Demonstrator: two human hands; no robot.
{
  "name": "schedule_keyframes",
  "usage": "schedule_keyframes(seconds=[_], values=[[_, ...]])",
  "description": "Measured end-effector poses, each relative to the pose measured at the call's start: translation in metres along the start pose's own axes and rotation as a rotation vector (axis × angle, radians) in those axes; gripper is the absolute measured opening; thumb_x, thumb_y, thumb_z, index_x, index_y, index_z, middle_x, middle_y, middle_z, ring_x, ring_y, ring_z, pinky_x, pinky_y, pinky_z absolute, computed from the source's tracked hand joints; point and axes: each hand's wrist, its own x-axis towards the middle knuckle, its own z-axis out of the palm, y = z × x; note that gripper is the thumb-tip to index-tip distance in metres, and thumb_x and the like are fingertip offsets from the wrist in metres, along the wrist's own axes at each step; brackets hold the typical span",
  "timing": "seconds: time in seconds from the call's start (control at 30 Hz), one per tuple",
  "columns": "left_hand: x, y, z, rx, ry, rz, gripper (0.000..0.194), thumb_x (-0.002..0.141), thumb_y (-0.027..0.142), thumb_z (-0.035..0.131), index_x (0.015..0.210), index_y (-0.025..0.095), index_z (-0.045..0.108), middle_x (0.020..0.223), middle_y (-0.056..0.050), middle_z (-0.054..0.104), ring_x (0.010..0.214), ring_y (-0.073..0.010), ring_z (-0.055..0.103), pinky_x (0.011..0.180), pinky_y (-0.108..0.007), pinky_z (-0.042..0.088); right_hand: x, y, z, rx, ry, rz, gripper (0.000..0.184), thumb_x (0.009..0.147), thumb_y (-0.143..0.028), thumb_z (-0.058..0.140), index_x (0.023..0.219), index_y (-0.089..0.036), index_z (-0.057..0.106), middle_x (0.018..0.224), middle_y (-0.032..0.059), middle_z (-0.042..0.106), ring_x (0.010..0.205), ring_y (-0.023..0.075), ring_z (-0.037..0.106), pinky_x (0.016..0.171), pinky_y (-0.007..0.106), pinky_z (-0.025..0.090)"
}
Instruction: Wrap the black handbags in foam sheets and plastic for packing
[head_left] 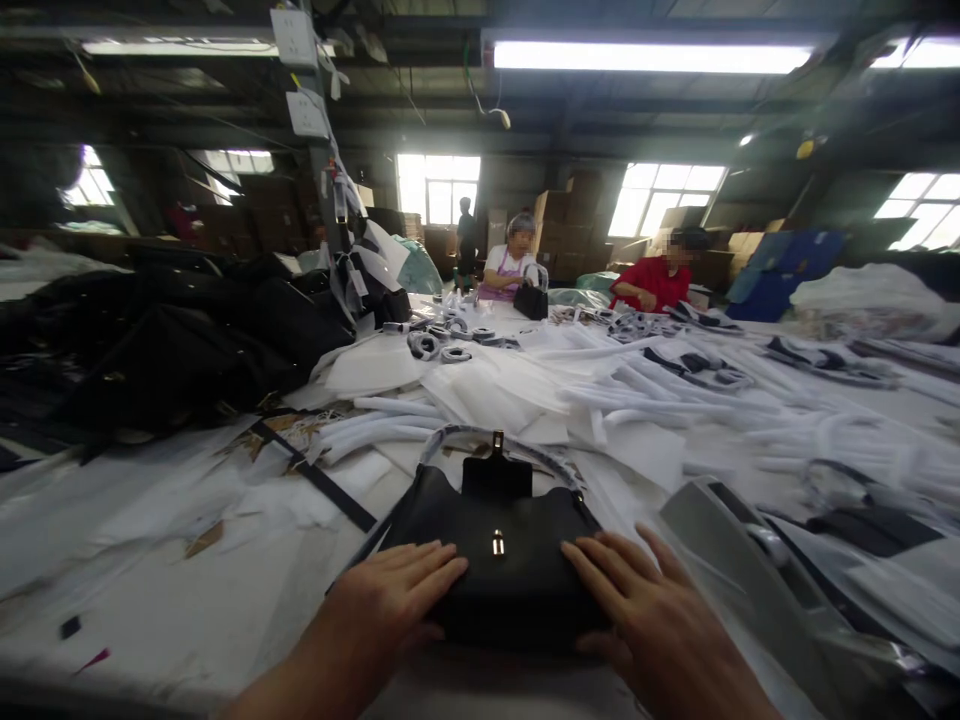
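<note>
A black, smooth-faced handbag with gold-coloured fittings [517, 592] lies on the pale, littered table [184, 600], directly before the wearer. Its long axis runs left to right; its top points away from the wearer, its base towards them. The gold-coloured metal clasp [499, 543] faces up and towards the viewer; beyond it, a black, squared tab [496, 478] extends away, gold-tipped, within the arch of a film-wrapped handle [540, 450]. The left hand [394, 590] rests on the bag's left part, palm down, fingers straight and close together, angled inward. The right hand [645, 592] mirrors it on the right, fingers straight, the little finger spread from the others. (Whether the thumbs, low at the near edge, press the bag cannot be told.)
</note>
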Motion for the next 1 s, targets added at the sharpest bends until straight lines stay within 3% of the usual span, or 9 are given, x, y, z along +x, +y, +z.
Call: schedule_keyframes(seconds=[0.1,0.2,0.37,0.47,0.53,0.67,0.73,0.9,1.0], values=[[0.017,0.000,-0.008,0.021,-0.080,0.019,0.095,0.065,0.023,0.089,0.147,0.029,0.040,0.150,-0.009,0.049,0.134,-0.0323,0.051,0.108,-0.054,0.045,0.018,-0.007,-0.002,0.031,-0.037,-0.172,0.084,0.074,-0.029,0.079,0.149,-0.018,0.043,0.153,0.0107,0.044,0.140,0.0386,0.041,0.115,0.063,0.029],[0.031,-0.006,-0.006,0.001,-0.132,0.089,0.103,0.066,0.032,0.089,0.151,0.028,0.032,0.153,-0.010,0.045,0.137,-0.0329,0.047,0.112,-0.058,0.038,0.037,-0.006,0.002,0.082,-0.102,-0.227,0.091,0.075,-0.031,0.077,0.153,-0.016,0.033,0.157,0.0108,0.038,0.142,0.0365,0.038,0.116,0.060,0.032],[0.023,-0.024,0.035,0.048,-0.024,0.228,0.060,0.096,0.013,0.056,0.150,0.030,0.036,0.148,-0.001,0.052,0.133,-0.0218,0.053,0.111,-0.044,0.044,0.032,-0.004,0.044,-0.026,-0.072,-0.260,0.087,0.083,-0.005,0.062,0.156,-0.035,0.025,0.155,0.0003,0.040,0.134,0.0348,0.050,0.100,0.052,0.053],[0.011,-0.031,0.061,0.066,0.065,0.286,0.051,0.101,0.011,0.044,0.148,0.030,0.040,0.146,0.000,0.053,0.134,-0.0230,0.052,0.110,-0.046,0.045,0.017,-0.005,0.073,-0.070,-0.034,-0.283,0.087,0.083,0.000,0.053,0.157,-0.034,0.021,0.156,0.0015,0.037,0.135,0.0372,0.048,0.099,0.056,0.053],[0.006,-0.032,0.065,0.034,0.040,0.285,0.053,0.099,0.012,0.046,0.148,0.033,0.040,0.150,0.001,0.050,0.138,-0.0240,0.047,0.111,-0.048,0.044,0.010,-0.005,0.082,-0.045,-0.040,-0.280,0.087,0.082,0.001,0.049,0.157,-0.034,0.019,0.158,0.0020,0.033,0.139,0.0374,0.043,0.102,0.060,0.049],[0.004,-0.023,0.049,-0.055,-0.143,0.253,0.074,0.085,0.011,0.057,0.151,0.036,0.033,0.159,0.000,0.035,0.145,-0.0273,0.036,0.115,-0.053,0.036,0.007,-0.002,0.076,0.104,-0.148,-0.270,0.085,0.083,-0.010,0.054,0.156,-0.037,0.020,0.162,0.0024,0.024,0.146,0.0367,0.029,0.109,0.065,0.039],[0.004,-0.012,0.043,-0.046,-0.155,0.201,0.081,0.080,0.014,0.062,0.153,0.034,0.031,0.161,-0.002,0.032,0.146,-0.0313,0.033,0.115,-0.058,0.033,0.006,-0.003,0.072,0.167,-0.184,-0.254,0.077,0.089,-0.023,0.057,0.156,-0.038,0.021,0.162,0.0035,0.024,0.147,0.0374,0.026,0.109,0.068,0.035],[0.000,0.010,0.059,0.104,0.028,0.127,0.085,0.079,0.035,0.075,0.152,0.038,0.031,0.161,-0.007,0.031,0.142,-0.0416,0.037,0.107,-0.064,0.038,0.005,-0.011,0.070,0.271,-0.194,-0.177,0.062,0.095,-0.032,0.056,0.152,-0.040,0.033,0.160,0.0052,0.030,0.146,0.0381,0.027,0.109,0.071,0.031],[-0.001,0.008,0.076,0.189,0.131,0.158,0.085,0.077,0.048,0.076,0.151,0.039,0.035,0.160,-0.010,0.032,0.139,-0.0418,0.041,0.107,-0.062,0.037,0.014,-0.009,0.056,0.407,-0.266,-0.110,0.051,0.093,-0.042,0.060,0.143,-0.041,0.049,0.156,0.0047,0.040,0.143,0.0374,0.035,0.111,0.069,0.030]])
